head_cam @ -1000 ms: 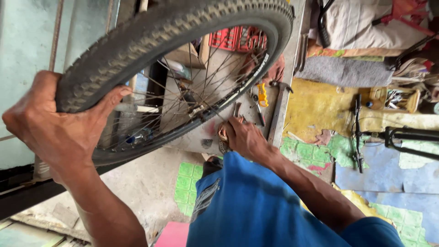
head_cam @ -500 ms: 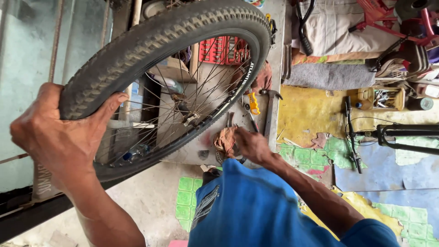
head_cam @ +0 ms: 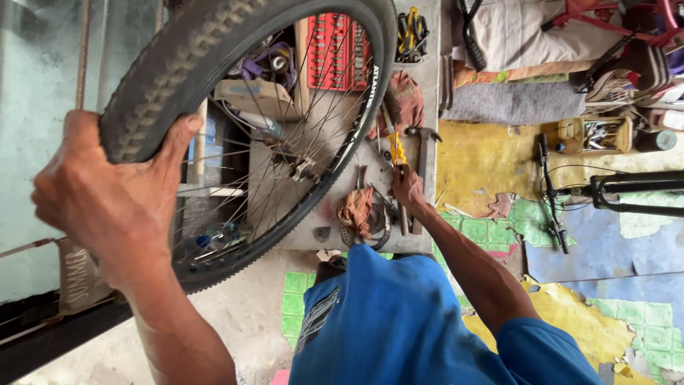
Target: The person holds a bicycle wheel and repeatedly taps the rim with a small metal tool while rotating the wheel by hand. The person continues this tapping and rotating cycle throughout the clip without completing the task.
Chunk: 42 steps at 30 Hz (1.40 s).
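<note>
My left hand (head_cam: 114, 207) grips the knobbly black tyre of a spoked bicycle wheel (head_cam: 214, 43) and holds it up in front of me; the hub (head_cam: 303, 170) shows through the spokes. My right hand (head_cam: 407, 187) reaches down past my blue-clad knee (head_cam: 385, 321) to a grey tool board (head_cam: 427, 85) on the floor. Its fingers curl on the lower end of yellow-handled pliers (head_cam: 396, 151). A hammer (head_cam: 425, 146) lies just right of that hand, and a brown rag (head_cam: 356, 210) lies just to its left.
A red socket tray (head_cam: 338, 50) and more hand tools (head_cam: 412, 32) lie at the board's far end. To the right, a black bicycle frame (head_cam: 634, 187), a handlebar (head_cam: 552, 192) and a box of small parts (head_cam: 595, 135) rest on patchy yellow and green flooring.
My right hand has left the brown rag and moved right to the yellow-handled pliers. The wheel has swung higher and closer in my left hand.
</note>
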### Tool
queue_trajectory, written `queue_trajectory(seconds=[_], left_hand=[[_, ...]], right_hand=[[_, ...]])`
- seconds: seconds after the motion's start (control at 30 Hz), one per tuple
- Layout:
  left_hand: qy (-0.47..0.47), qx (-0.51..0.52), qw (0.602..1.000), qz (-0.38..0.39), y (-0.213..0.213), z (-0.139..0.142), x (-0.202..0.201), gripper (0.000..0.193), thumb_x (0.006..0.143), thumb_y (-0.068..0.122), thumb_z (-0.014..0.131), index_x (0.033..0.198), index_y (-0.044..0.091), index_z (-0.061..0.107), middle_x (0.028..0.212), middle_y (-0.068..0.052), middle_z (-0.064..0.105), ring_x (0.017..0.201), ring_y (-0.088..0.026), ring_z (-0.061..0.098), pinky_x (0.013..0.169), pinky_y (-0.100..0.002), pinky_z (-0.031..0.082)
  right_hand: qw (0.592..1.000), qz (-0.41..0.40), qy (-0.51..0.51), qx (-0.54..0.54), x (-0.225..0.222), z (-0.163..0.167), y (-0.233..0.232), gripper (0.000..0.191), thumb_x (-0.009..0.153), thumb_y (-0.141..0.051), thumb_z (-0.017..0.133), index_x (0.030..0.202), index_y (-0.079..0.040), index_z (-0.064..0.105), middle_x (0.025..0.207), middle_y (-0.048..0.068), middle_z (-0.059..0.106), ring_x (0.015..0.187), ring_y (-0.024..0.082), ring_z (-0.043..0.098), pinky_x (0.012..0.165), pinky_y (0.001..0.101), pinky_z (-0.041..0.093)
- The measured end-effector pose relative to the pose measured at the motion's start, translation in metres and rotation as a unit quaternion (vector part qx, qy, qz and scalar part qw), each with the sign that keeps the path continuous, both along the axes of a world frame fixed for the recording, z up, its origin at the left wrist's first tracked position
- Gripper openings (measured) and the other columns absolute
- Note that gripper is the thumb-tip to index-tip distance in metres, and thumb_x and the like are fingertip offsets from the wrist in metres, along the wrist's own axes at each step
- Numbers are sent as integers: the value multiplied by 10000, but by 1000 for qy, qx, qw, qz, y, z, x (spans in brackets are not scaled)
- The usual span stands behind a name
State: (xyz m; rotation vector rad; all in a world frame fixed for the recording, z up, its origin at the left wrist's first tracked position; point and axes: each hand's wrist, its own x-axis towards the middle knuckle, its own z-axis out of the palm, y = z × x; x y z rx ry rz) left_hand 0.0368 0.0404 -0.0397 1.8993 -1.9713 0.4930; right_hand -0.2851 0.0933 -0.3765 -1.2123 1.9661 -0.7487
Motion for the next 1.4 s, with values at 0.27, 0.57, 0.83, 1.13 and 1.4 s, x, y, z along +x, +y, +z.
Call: queue_trajectory(seconds=[0.27,0.57,0.83,1.13,1.4], left_hand=[[107,61,992,26,-3,12,-20,630,838,599,892,922,40,614,704,4,615,543,-206,615,617,-437,545],[48,56,997,36,-7,16,-31,665,827,667,902,892,70,616,649,7,664,532,-247,656,568,-441,513],[43,75,995,47,-13,16,-31,619,796,649,843,879,73,631,627,-8,672,529,-263,666,597,-458,525],[38,74,995,57,-10,15,-27,609,806,646,836,893,77,639,615,5,681,504,-267,666,623,-465,535],[39,92,993,68,-8,19,-36,668,824,706,798,924,68,624,639,-50,663,560,-329,661,616,-512,518]], right_hand=[[946,287,149,-12,55,-12,44,552,878,-419,702,1363,-173,610,1168,220,664,941,441,684,732,566,566],[964,224,142,-22,70,0,44,257,988,-232,658,1233,-203,588,1297,101,611,1178,312,643,916,477,591],[906,394,155,25,82,0,49,468,950,-341,540,1391,-184,529,1349,147,569,1125,354,615,826,490,578],[958,207,-2,-200,58,-4,12,274,1051,-346,531,1024,-87,617,863,134,699,736,267,710,642,403,560],[830,-89,-544,-83,92,52,-76,122,1001,-112,543,1066,-41,617,873,95,718,678,180,701,570,349,610]])
